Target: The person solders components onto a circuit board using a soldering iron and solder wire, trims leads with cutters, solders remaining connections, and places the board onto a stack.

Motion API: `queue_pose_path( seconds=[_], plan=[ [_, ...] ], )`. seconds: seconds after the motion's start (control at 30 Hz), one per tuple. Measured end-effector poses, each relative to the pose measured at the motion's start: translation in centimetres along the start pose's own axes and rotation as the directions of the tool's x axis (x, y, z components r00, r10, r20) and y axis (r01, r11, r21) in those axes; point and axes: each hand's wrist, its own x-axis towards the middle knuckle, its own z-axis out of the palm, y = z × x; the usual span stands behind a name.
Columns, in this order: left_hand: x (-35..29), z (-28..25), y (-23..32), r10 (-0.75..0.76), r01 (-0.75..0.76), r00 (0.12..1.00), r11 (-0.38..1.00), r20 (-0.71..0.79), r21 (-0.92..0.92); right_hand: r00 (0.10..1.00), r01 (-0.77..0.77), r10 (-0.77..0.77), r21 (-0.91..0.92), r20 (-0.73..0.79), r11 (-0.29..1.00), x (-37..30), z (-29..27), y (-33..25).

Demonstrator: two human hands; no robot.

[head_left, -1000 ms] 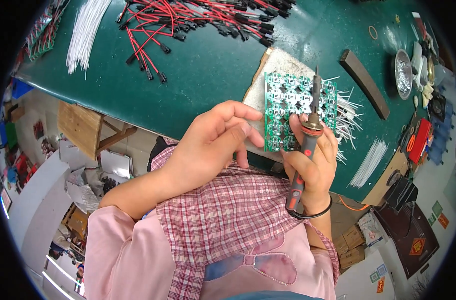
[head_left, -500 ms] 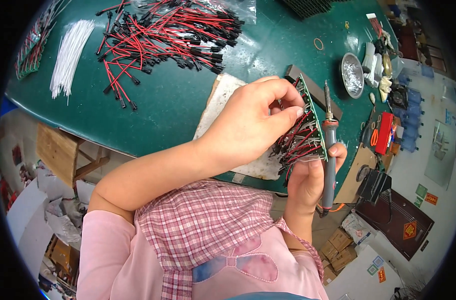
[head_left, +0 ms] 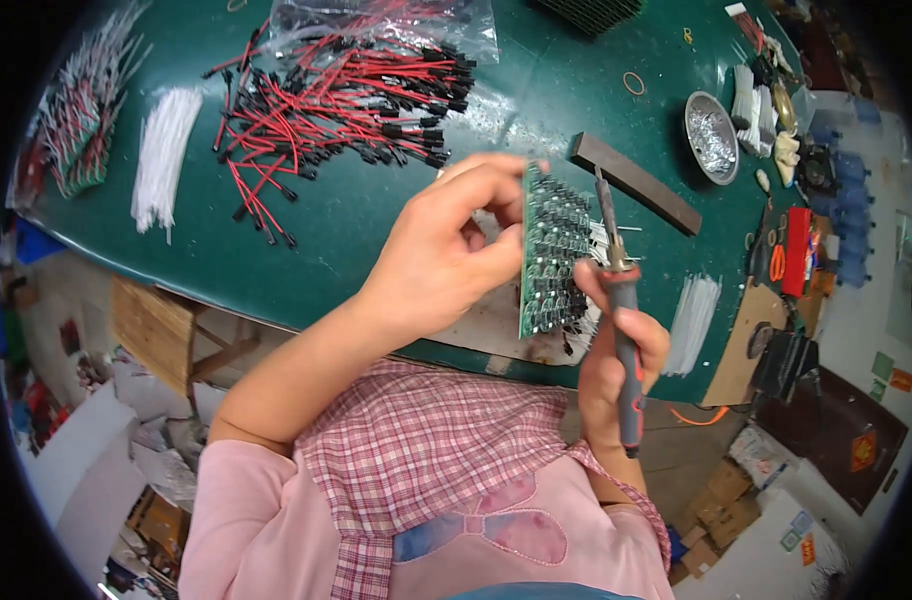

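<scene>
My left hand [head_left: 446,240] grips a green circuit board panel [head_left: 556,250] by its left edge and holds it upright. Rows of small dark components cover the side facing right. White and dark wire ends show behind the panel's lower right. In my right hand [head_left: 616,350] is a soldering iron [head_left: 628,400] with a grey handle, its metal tip pointing up and away, just right of the panel. Whether the right fingertips touch the panel is unclear. Under the hands lies a pale, stained work mat [head_left: 481,328], mostly hidden.
Red-and-black connector leads [head_left: 346,110] lie heaped at the back, partly under a plastic bag [head_left: 396,25]. White wires [head_left: 168,160] are bundled at left, beside wired boards [head_left: 86,150]. A dark bar [head_left: 636,182] and a metal bowl [head_left: 692,150] sit at right, with more white wires [head_left: 694,325] nearer.
The panel has been turned: its component side now faces right, and the red wires are hidden. My left hand has moved from the wires to the panel's edge. The right hand with the iron has shifted slightly left.
</scene>
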Motion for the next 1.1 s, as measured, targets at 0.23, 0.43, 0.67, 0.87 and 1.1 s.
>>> queue_pose_path(
  seconds=[0.23,0.43,0.67,0.87,1.1],
  plan=[
    [-2.8,-1.0,-1.6,-0.127,0.119,0.992,0.919,0.003,-0.376,0.997,0.052,-0.052,-0.009,0.064,0.999,0.2,-0.9,-2.5],
    [-3.4,-1.7,-1.6,-0.105,0.101,0.994,0.942,0.005,-0.321,0.999,-0.038,0.042,0.128,-0.027,0.991,0.5,0.7,-2.0],
    [-3.5,-2.1,-1.2,-0.097,0.096,0.995,0.945,0.013,-0.312,1.000,-0.021,0.021,0.073,0.004,0.997,0.8,0.6,-1.8],
    [-3.5,-2.1,-1.3,-0.091,0.083,0.996,0.958,-0.016,-0.275,0.999,-0.003,0.001,0.050,0.041,0.999,1.0,0.3,-1.5],
    [-3.4,-2.4,-0.8,-0.091,0.083,0.996,0.973,-0.027,-0.215,0.996,0.035,-0.037,0.023,0.081,0.999,1.6,0.1,-1.5]
  ],
)
